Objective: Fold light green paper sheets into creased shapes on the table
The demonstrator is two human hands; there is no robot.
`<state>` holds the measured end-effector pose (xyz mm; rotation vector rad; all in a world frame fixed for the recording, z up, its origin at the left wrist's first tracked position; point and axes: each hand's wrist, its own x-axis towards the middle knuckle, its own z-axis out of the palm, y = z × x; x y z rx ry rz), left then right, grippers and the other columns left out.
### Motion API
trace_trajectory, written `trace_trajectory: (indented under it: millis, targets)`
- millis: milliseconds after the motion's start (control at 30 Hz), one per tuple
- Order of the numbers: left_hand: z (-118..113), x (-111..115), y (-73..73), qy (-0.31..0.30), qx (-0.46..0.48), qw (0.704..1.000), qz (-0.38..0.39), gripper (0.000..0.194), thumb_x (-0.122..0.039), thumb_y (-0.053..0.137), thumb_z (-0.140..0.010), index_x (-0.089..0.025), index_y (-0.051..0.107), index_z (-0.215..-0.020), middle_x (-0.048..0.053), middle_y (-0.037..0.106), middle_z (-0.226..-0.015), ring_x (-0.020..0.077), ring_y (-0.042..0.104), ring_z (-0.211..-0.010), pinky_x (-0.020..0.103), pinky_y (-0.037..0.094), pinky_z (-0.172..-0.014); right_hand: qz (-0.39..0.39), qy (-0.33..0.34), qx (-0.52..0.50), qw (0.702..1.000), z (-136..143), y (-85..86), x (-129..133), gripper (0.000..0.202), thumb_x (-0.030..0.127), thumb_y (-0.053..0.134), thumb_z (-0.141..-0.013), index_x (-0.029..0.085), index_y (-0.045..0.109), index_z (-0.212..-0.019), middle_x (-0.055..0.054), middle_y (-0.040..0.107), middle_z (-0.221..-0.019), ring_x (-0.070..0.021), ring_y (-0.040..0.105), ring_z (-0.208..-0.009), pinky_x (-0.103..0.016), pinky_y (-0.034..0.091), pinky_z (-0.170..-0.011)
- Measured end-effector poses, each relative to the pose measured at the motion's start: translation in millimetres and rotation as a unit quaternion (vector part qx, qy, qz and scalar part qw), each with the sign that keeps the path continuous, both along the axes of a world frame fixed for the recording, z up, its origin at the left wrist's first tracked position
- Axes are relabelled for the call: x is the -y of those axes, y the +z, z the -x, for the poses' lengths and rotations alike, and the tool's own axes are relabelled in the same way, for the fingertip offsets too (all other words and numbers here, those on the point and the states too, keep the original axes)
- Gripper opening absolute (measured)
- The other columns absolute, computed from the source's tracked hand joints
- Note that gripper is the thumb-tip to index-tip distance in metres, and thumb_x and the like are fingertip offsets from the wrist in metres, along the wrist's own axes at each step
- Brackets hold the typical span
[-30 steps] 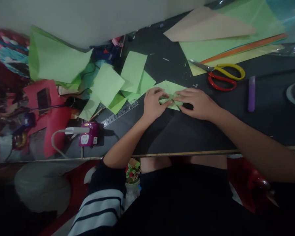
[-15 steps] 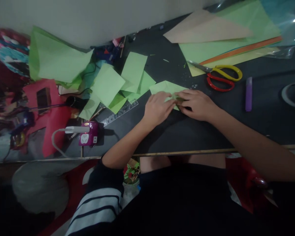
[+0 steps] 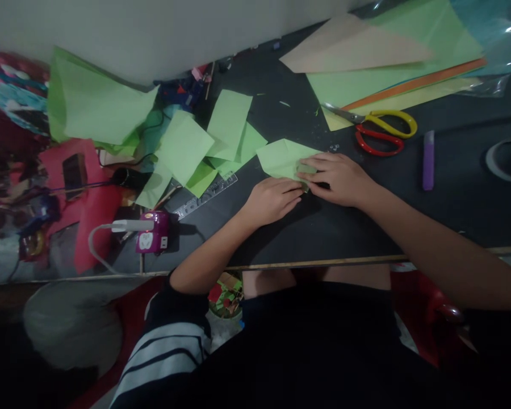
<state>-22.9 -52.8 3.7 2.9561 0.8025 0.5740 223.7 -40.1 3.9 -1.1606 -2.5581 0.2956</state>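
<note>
A light green sheet of paper (image 3: 281,156), with creases and a folded part, lies on the dark tabletop in front of me. My left hand (image 3: 271,200) is at its near edge, fingers closed together and the tips pressing the paper's lower corner. From the right, my right hand (image 3: 338,177) grips the paper's right side, its fingers bent over the sheet and the thumb side low at the corner. The fingers cover part of the fold. Beyond my right hand lie scissors (image 3: 385,125) with one yellow and one red handle.
Cut green sheets (image 3: 183,142) and a clear ruler (image 3: 206,196) lie to the left, by a purple plug adapter (image 3: 153,233). Larger coloured sheets (image 3: 344,91) are at the back right. A purple marker-like stick (image 3: 428,162) and a tape roll (image 3: 491,162) lie right.
My left hand has slid down toward me, from the middle of the paper to its near edge, uncovering more of the sheet. My right hand stays almost in place.
</note>
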Motion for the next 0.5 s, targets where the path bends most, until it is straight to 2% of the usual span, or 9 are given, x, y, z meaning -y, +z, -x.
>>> trace_trajectory:
  millis: [133,267,500]
  targets:
    - [1,-2,1.8,-0.015,-0.017,1.000,0.012,0.037,-0.029,0.046,-0.114,-0.018,0.081,-0.120,0.011,0.084,-0.123,0.0235,0.080,-0.118,0.036,0.062,-0.094,0.004,0.000,0.011,1.000,1,3.3,1,0.039,0.028,0.051,-0.109,0.024,0.083,-0.130,-0.009,0.069,-0.154,-0.0359,0.065,-0.143,-0.056,0.058,-0.110]
    - [2,-4,3.1,-0.017,-0.038,0.998,0.038,0.036,-0.029,0.047,-0.114,-0.021,0.080,-0.122,0.011,0.083,-0.125,0.0238,0.078,-0.122,0.037,0.061,-0.098,0.001,-0.005,0.025,1.000,1,5.4,1,0.038,0.029,0.051,-0.110,0.026,0.083,-0.130,-0.006,0.069,-0.155,-0.0354,0.065,-0.143,-0.055,0.059,-0.109]
    - [1,-1,1.0,-0.011,-0.026,0.999,0.039,0.039,-0.031,0.043,-0.115,-0.020,0.078,-0.128,0.012,0.081,-0.130,0.0241,0.078,-0.123,0.037,0.065,-0.099,-0.011,-0.008,-0.020,1.000,0,-4.9,0,0.039,0.030,0.050,-0.108,0.029,0.085,-0.126,-0.004,0.071,-0.152,-0.0328,0.067,-0.140,-0.055,0.057,-0.110]
